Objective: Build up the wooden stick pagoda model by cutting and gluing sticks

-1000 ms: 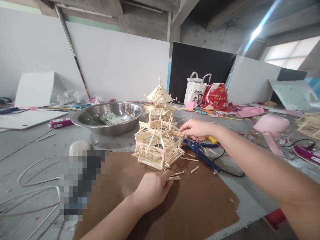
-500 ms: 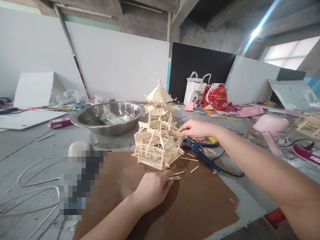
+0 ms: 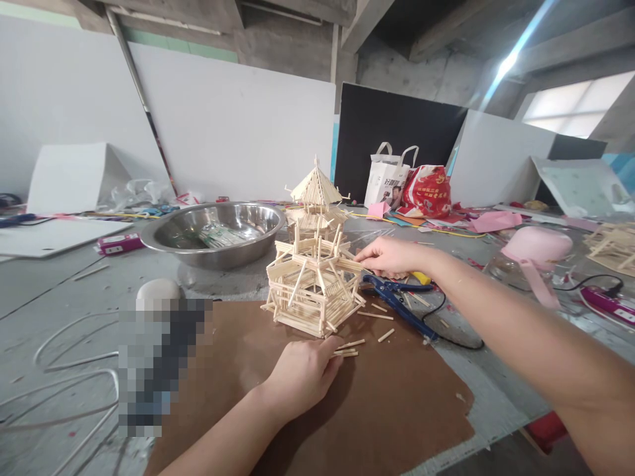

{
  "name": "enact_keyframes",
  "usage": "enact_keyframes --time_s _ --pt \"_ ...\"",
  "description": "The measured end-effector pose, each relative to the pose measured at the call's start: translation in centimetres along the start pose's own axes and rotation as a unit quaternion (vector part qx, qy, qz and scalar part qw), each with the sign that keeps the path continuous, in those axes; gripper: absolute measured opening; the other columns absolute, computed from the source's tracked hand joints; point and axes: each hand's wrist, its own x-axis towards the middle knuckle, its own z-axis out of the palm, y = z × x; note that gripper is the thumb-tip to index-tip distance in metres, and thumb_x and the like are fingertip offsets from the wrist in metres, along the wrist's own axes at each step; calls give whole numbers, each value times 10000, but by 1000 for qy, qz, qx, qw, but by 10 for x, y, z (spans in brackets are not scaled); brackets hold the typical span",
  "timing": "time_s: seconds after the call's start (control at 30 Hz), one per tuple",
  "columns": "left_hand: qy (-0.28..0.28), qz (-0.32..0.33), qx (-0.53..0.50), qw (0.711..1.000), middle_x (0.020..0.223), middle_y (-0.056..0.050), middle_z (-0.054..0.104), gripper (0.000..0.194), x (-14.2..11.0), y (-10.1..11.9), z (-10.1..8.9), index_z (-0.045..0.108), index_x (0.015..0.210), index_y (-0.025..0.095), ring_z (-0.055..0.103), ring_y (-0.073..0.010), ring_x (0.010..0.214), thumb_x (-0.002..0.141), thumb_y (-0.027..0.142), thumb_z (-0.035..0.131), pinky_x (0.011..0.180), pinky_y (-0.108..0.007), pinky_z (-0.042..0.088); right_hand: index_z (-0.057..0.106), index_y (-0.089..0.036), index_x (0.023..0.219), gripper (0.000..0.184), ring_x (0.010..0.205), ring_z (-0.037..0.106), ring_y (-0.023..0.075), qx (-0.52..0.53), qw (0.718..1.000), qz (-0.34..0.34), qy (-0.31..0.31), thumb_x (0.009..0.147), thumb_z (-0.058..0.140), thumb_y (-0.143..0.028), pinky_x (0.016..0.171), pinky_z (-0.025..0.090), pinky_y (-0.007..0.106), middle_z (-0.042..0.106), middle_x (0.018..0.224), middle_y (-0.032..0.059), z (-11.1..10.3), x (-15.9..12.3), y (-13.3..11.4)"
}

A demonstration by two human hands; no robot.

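A pagoda model built of thin pale wooden sticks stands upright on a brown board. My right hand reaches to its right corner, thumb and fingers closed in a pinch at the eave sticks; the exact stick is partly hidden. In front of the base, my left hand lies low over the board with curled fingers. Several short wooden sticks poke out beyond those fingertips. Behind the open lower storey rises a pointed stick roof; I cannot tell whether it is joined to it.
Blue-handled cutters and loose stick pieces lie right of the model. A steel basin with packets stands behind left. A pink-lidded bottle is at right. White cable, a white rounded object and a blurred-out patch lie left.
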Motion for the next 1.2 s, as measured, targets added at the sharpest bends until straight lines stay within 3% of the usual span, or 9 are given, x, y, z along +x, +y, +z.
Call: enact_keyframes --time_s 0.27,0.47,0.67,0.77,0.93,1.03,1.2 --pt "4 -4 -19 1000 695 -34 617 256 0 1 -2 538 906 211 593 -160 668 832 291 307 584 -228 409 553 -244 1101 446 349 327 52 -54 998 -19 19 685 410 -168 408 239 195 441 423 -64 0 -5 -5" --pt "10 11 2 1000 696 -30 623 264 0 0 0 538 865 207 594 -168 651 839 284 287 563 -236 403 642 -228 959 360 449 384 77 -126 986 -70 80 664 440 -188 488 265 213 597 576 -20 4 -10 -14" --pt "10 13 11 1000 702 -28 624 265 0 -1 1 541 883 213 596 -173 656 837 278 289 568 -242 406 619 -229 1015 390 504 423 96 -121 985 -68 102 676 429 -197 490 274 209 622 663 -3 8 -11 -11" --pt "9 16 12 1000 700 -27 623 260 0 0 1 540 881 211 596 -169 658 837 271 290 568 -235 403 605 -219 1034 385 487 409 85 -74 991 -72 89 695 424 -211 482 288 206 603 648 -10 8 -12 -4" --pt "11 5 16 1000 710 -41 622 263 1 -1 -1 526 936 208 596 -182 659 831 281 296 552 -245 405 543 -193 1106 398 396 364 50 74 993 -22 92 727 437 -257 413 279 188 501 543 -42 13 -27 15" --pt "19 -9 29 999 717 -46 625 258 2 -2 -1 528 924 208 598 -185 659 826 264 296 546 -247 401 518 -143 1115 421 360 360 35 188 974 -1 124 730 458 -302 379 275 186 493 561 -37 25 -37 32" --pt "5 -66 71 995 697 -53 634 269 4 -2 1 534 937 210 606 -191 649 821 282 303 550 -253 404 506 -106 1066 438 359 378 38 325 939 -3 113 708 508 -359 358 285 178 485 530 -42 52 -42 59"
